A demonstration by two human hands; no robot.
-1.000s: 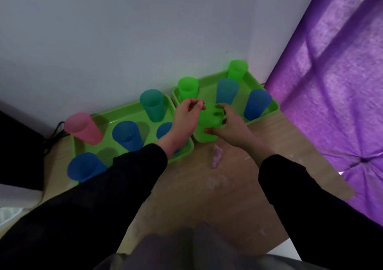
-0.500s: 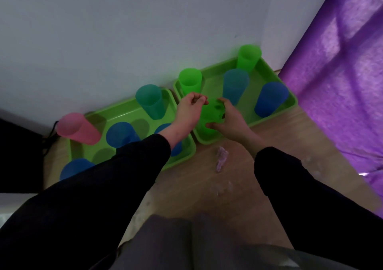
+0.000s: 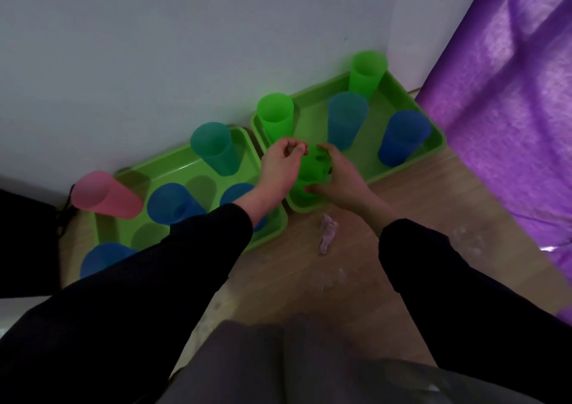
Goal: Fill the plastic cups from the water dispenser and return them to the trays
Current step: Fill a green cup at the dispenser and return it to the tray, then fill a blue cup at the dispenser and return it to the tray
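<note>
1. Cup in hand: green cup (image 3: 314,162) stands in the 7 o'clock corner of the right tray (image 3: 312,109), between both my hands.
2. Right grip (image 3: 345,180) wraps it from 3 o'clock, thumb low and fingers up near the rim. It is holding the cup.
3. Left grip (image 3: 281,168) sits at 9 o'clock of the cup, fingers curled small beside the rim. I cannot tell whether they pinch the rim or hold nothing.
4. Neighbours: second green cup (image 3: 275,115) is near at 11 o'clock, teal cup (image 3: 346,118) at 1 o'clock. Left tray (image 3: 179,168) lies just beside at 9 o'clock with its own cups.
5. Step, as I judge it: one cup is being handled at the tray, either lifted out for filling or set back. Water level is unreadable, and no dispenser is in view.
6. Next move: if lifting, go straight up over the tray lip, upright, clear of the 11 o'clock cup. If it is set, ease both grips off without tipping it.
</note>
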